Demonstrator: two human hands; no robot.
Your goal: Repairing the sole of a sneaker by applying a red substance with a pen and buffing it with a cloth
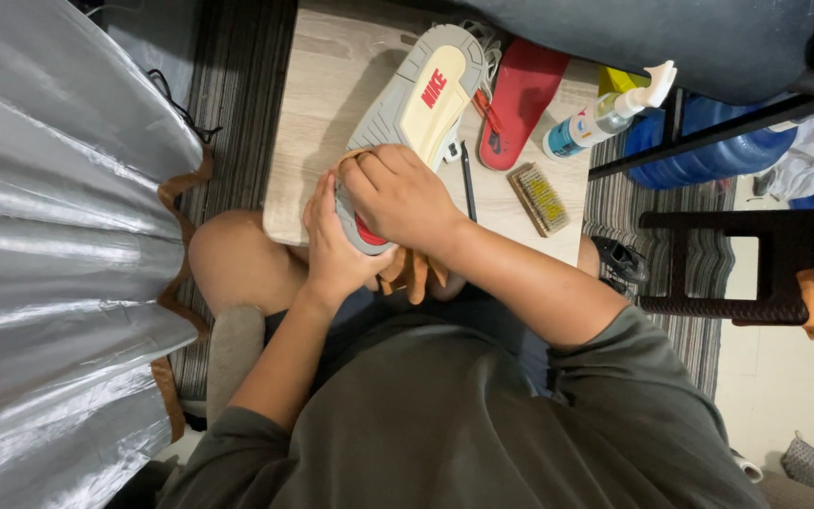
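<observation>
The sneaker point(416, 113) lies sole-up across the near edge of the small wooden table point(322, 85), its heel end overhanging toward the person's lap, which exposes the outsole. The left hand point(332, 250) cups the heel from below, fingers wrapped around it to steady it. The right hand point(398, 193) presses on top, fingers curled over a tan cloth point(412, 273). A red insole point(520, 99), brush point(539, 198) and spray bottle point(605, 113) sit toward the table's right edge.
</observation>
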